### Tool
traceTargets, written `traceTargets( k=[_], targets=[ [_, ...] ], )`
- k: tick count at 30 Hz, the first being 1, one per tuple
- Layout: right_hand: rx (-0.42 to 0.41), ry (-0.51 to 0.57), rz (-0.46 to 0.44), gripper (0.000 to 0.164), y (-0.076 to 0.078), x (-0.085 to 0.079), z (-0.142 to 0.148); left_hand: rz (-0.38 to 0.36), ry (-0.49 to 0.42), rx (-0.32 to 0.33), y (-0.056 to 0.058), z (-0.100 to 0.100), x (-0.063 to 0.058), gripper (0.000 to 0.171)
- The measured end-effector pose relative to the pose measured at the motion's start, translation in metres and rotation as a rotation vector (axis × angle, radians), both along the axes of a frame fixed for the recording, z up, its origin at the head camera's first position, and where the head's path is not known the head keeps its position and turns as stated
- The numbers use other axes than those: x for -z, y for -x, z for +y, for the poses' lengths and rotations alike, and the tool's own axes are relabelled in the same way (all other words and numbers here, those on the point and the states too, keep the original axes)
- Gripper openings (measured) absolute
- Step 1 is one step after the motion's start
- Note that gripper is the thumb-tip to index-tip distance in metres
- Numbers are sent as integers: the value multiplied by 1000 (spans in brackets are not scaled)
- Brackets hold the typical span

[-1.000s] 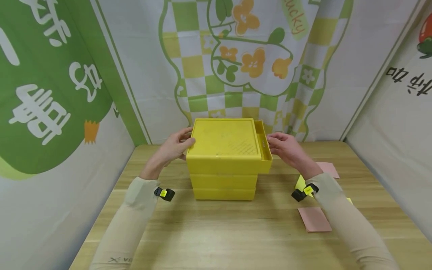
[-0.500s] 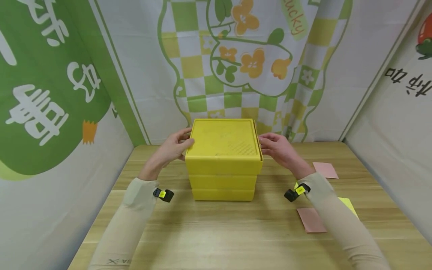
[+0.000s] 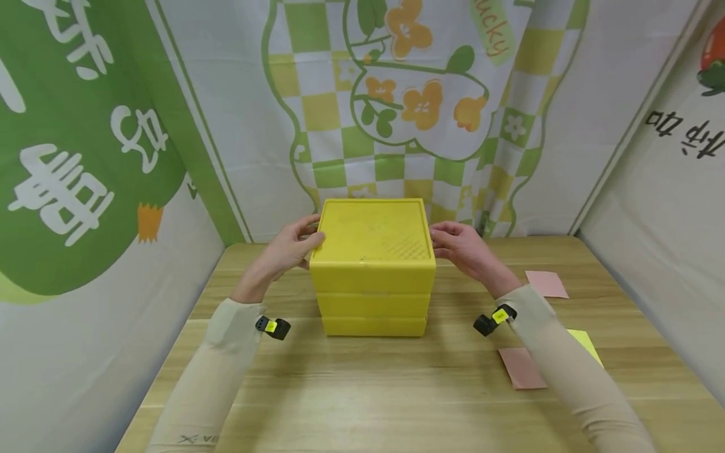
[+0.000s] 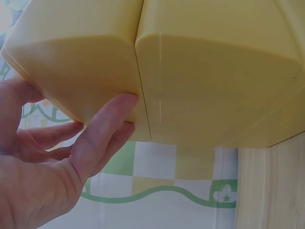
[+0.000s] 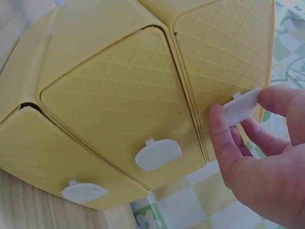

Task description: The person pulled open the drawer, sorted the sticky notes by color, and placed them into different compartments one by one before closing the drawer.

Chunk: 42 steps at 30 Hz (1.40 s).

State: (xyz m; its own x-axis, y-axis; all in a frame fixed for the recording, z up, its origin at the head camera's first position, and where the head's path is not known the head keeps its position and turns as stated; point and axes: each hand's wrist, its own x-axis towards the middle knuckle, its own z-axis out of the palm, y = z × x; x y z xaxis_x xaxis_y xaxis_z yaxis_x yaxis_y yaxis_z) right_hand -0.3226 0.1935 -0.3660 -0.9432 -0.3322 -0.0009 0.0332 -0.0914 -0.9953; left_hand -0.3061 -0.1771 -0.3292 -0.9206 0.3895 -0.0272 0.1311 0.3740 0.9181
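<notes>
In the head view a yellow three-tier drawer unit (image 3: 370,233) stands on the table, its drawer fronts facing right. The top drawer front (image 5: 228,57), with a raised diamond pattern, sits flush in its frame. My right hand (image 3: 467,251) pinches that drawer's white handle (image 5: 240,107) between thumb and fingers. Against the unit's left side, at the top tier, rests my left hand (image 3: 286,248); its fairly straight fingers touch the smooth wall in the left wrist view. Two more white handles show below, the middle handle (image 5: 158,155) and the bottom handle (image 5: 84,192).
Right of the unit, a pink sticky note (image 3: 523,369) and another pink note (image 3: 546,284) lie on the wooden table (image 3: 362,390). A yellow note (image 3: 586,346) is partly covered by the right sleeve. Printed cloth (image 3: 362,145) hangs close behind the unit.
The top drawer, sticking out to the right a second ago, has slid left into the unit. My right hand moved left along with it; the left hand stayed at the unit's left side.
</notes>
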Motion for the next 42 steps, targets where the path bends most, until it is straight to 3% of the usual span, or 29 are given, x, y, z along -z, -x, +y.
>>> traceTargets(
  k=[9, 20, 30, 42],
  targets=[
    [19, -1, -19, 24, 0, 4, -2, 3, 11, -9, 0, -1, 1, 63],
    [56, -50, -62, 22, 2, 39, 4, 9, 3, -8, 0, 1, 2, 62],
    [52, -30, -81, 32, 1, 55, 4, 14, -5, -8, 0, 0, 3, 62],
    [23, 61, -42, 13, 0, 66, 1, 20, 7, -15, -1, 0, 3, 62]
  ],
)
